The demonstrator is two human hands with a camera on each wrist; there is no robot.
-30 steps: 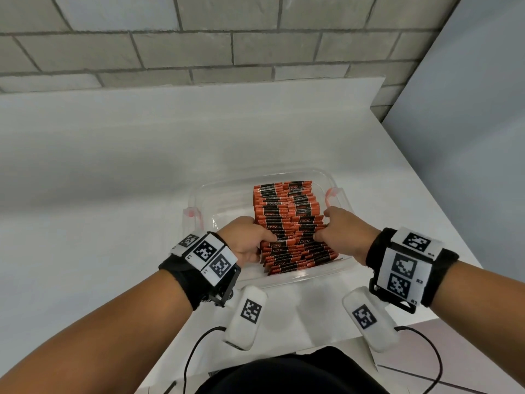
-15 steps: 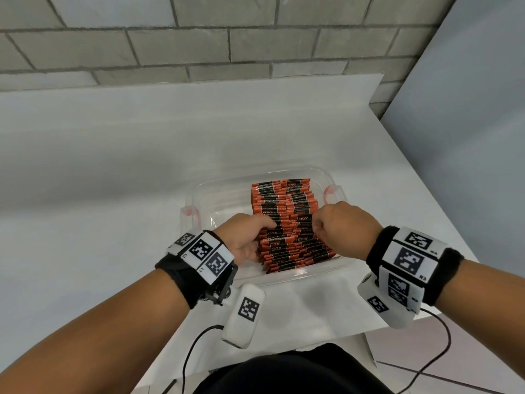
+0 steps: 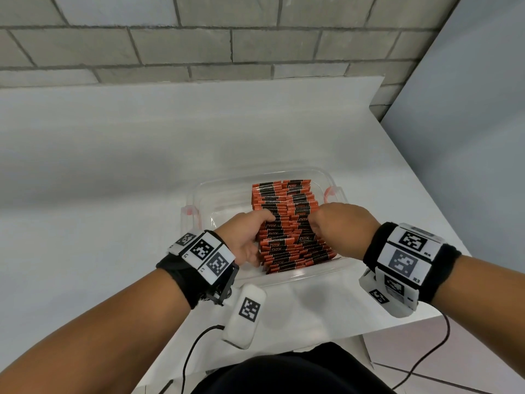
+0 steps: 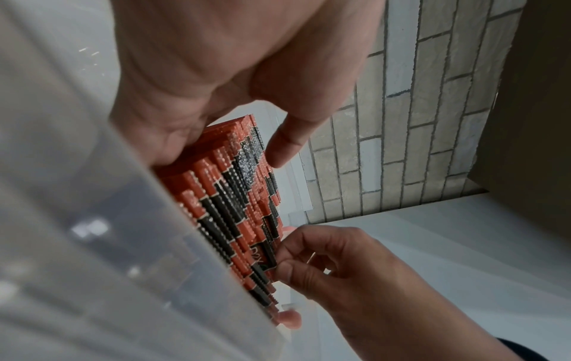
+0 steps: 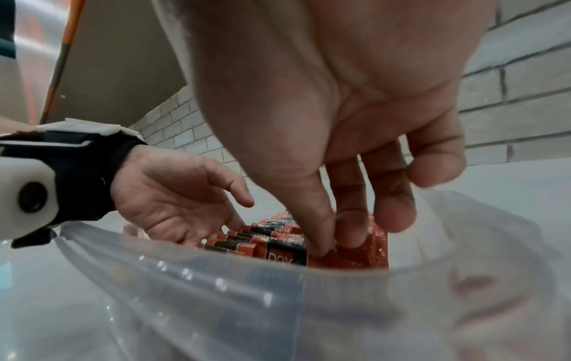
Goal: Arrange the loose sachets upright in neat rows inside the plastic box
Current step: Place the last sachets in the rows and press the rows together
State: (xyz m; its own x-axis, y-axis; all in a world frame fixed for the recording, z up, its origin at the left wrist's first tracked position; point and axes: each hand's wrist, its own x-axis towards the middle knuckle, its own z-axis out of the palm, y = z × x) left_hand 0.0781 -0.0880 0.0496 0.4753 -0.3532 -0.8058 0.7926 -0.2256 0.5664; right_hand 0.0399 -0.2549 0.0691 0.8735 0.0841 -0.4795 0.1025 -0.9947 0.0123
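A clear plastic box (image 3: 199,191) with orange side clips is seen on a white table (image 3: 113,155), near the table's front right corner, and every place below is given relative to that box. Inside it, orange-and-black sachets (image 3: 284,211) are packed on edge in two side-by-side rows that run from the far wall to the near wall; they fill the middle and right part of the box, while a strip of bare floor is left along the left wall. The left hand (image 3: 245,237) is placed inside the box against the left flank of the rows, about midway along them; its fingers are curved against the sachet ends and its thumb is laid over the top edges, so the block is braced rather than lifted. The right hand (image 3: 338,226) is lowered onto the right row from above; in the right wrist view its thumb and first fingers (image 5: 349,227) are closed narrowly on the top edge of one or a few sachets, pinched near the box's near wall. Exactly how many are caught cannot be told. Beyond the far side of the box a grey brick wall (image 3: 227,38) is seen behind the table.
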